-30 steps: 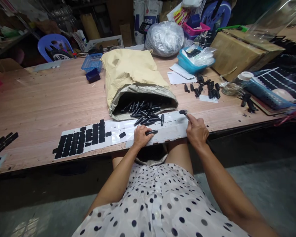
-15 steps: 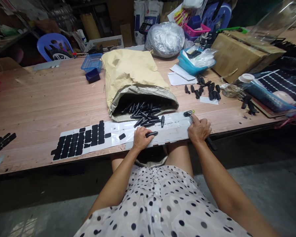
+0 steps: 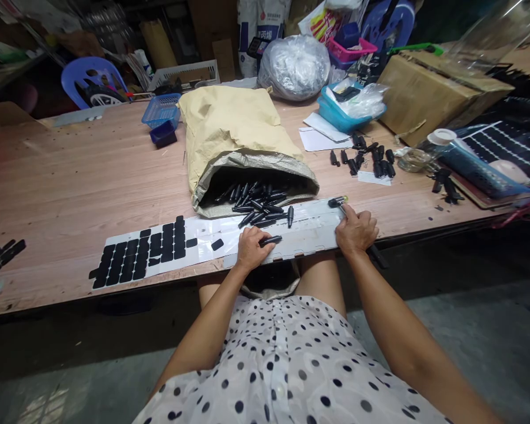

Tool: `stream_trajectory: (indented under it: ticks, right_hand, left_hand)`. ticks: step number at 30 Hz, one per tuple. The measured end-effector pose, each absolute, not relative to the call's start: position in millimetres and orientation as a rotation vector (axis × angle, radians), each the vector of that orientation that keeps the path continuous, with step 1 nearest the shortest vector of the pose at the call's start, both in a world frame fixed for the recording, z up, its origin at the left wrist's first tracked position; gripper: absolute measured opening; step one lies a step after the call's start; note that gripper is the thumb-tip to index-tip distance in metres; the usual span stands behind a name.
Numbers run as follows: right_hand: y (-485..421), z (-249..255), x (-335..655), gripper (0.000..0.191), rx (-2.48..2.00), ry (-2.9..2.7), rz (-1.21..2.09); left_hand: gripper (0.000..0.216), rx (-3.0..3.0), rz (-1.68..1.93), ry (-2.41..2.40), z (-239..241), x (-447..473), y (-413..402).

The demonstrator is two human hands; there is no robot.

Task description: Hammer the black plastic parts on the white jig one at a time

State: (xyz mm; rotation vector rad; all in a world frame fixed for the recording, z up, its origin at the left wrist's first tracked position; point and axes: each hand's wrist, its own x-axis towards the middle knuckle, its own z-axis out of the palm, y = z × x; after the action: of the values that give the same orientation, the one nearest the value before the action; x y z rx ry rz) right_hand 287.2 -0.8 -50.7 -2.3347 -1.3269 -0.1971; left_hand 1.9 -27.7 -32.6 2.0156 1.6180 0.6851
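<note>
Near the table's front edge, my left hand [image 3: 252, 248] is closed on a black tapered plastic piece [image 3: 271, 240], which lies sideways over the white board [image 3: 311, 235]. My right hand [image 3: 357, 231] wraps round the handle of a small hammer [image 3: 337, 202]. Its dark head with a yellowish end rests at the board's right end, and the black handle end sticks out below my fist. Between and beyond my hands, a heap of similar black pieces [image 3: 260, 207] spills from the mouth of a large paper sack [image 3: 238, 121].
Left of my left hand lies a sheet with rows of black stickers [image 3: 128, 259]. Behind it stand a blue basket [image 3: 161, 109] and a dark blue tray [image 3: 163, 135]. To the right are loose black parts [image 3: 382, 165], a teal basket [image 3: 348, 115] and a cardboard box [image 3: 437, 94]. An open sack [image 3: 271, 280] sits between the knees.
The camera view has shifted very slightly. Both hands keep their places, still holding the black piece and the hammer.
</note>
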Motion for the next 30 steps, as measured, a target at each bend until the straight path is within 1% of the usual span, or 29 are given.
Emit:
stream_trajectory:
  ticks: [14,30]
  right_hand:
    - [-2.3,-43.6,283.7,0.039,-2.339,-1.312,-0.141]
    - [-2.4,-42.5,282.4,0.04,-2.364,-1.316,-0.178]
  left_hand:
    - [0.01,1.995,0.718,1.551,-31.3,0.1,-29.2]
    - [0.012,2.02,0.715,1.527,-30.3,-2.3,-31.0]
